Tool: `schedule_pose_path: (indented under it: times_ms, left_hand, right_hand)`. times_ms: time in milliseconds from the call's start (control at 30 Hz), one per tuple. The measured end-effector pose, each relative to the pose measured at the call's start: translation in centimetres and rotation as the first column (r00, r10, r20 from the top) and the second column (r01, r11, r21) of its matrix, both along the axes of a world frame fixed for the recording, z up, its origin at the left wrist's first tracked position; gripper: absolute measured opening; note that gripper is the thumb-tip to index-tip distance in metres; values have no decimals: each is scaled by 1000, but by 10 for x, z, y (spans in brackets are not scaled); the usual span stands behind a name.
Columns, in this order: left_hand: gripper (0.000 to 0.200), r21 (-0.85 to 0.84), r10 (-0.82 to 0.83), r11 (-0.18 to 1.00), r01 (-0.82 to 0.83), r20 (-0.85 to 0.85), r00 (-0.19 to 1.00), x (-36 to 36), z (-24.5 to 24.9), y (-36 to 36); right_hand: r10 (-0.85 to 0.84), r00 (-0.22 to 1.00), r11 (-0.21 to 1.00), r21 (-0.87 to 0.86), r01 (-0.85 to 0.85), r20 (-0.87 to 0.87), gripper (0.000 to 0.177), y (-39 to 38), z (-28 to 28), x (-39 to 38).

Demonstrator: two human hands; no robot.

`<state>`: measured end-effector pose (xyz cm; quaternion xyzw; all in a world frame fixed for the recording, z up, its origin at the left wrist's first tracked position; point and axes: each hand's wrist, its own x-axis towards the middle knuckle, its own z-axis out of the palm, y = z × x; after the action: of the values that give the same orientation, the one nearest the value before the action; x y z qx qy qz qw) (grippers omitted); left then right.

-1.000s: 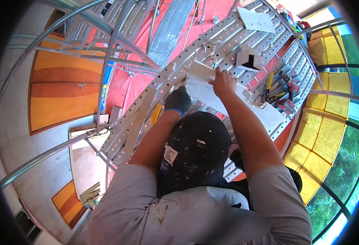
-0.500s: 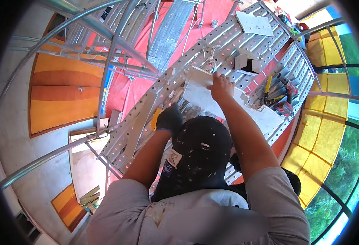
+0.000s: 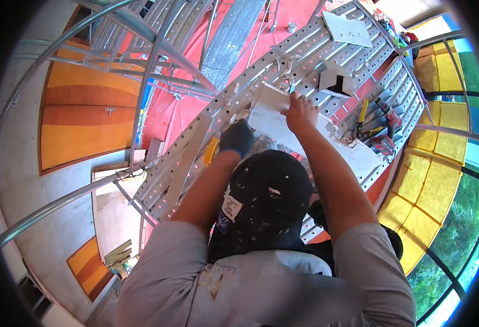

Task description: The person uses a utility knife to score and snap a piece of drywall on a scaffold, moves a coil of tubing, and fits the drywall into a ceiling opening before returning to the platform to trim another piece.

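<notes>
White and chipped along one edge, a flat board point(image 3: 275, 115) is lying on the perforated metal scaffold deck point(image 3: 160, 188), slanting between the person's hands. The bare right hand point(image 3: 303, 113) is resting on it with fingers partly spread and bent; a small blue-tipped item point(image 3: 292, 88) is showing at the fingertips, though whether they are gripping it is unclear. The dark-gloved left hand point(image 3: 237, 137) is staying at the board's left end, its fingers hidden, so its grip cannot be told. A yellow handle point(image 3: 211, 151) is lying beside that glove, near a long pale strip point(image 3: 188, 163). An open box point(image 3: 335, 83) and a power drill point(image 3: 392, 119) are sitting beyond the right hand.
</notes>
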<state>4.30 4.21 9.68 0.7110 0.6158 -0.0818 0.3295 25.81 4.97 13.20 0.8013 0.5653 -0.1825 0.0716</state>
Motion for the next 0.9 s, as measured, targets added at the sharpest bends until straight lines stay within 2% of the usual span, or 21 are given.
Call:
schedule_pose_path:
  times_ms: [133,167,267,300,400,533,600,700,833,900]
  left_hand:
    - [33,-19,-28,999,26,-65,998,-6,4,-10]
    - [32,-57,-75,996,73,-25,997,-20,9,-21]
    - [31,-89,-60,994,59,-4,998,-36,-5,-35]
    - [33,-79,-58,995,55,-35,998,-25,6,-25]
    - [36,16,-94,995,95,-17,995,-5,-26,3]
    - [37,41,-55,998,53,42,998,-34,-18,-41]
    - [31,27,-53,998,52,33,998,-40,-22,-42]
    - [27,55,-49,997,48,22,999,-19,-29,-10]
    - [27,-4,-53,999,54,62,997,-34,-30,-41]
    - [26,26,-62,998,60,76,995,-38,-36,-49]
  right_hand:
    - [6,1000,1000,-8,-6,22,54,1,5,-1]
    - [0,1000,1000,-10,0,31,54,1,5,-2]
    - [-8,1000,1000,8,8,18,55,4,3,-1]
    - [3,1000,1000,7,-3,-10,54,2,2,0]
    - [11,1000,1000,9,-12,8,53,-1,3,0]
    - [3,999,999,39,-5,41,52,1,1,-1]
    - [2,1000,1000,-29,-1,30,53,3,5,-3]
    - [-1,1000,1000,-28,2,10,55,1,6,-2]
    - [6,1000,999,-31,-6,20,57,4,6,0]
    - [2,999,1000,-31,-1,32,57,3,4,-3]
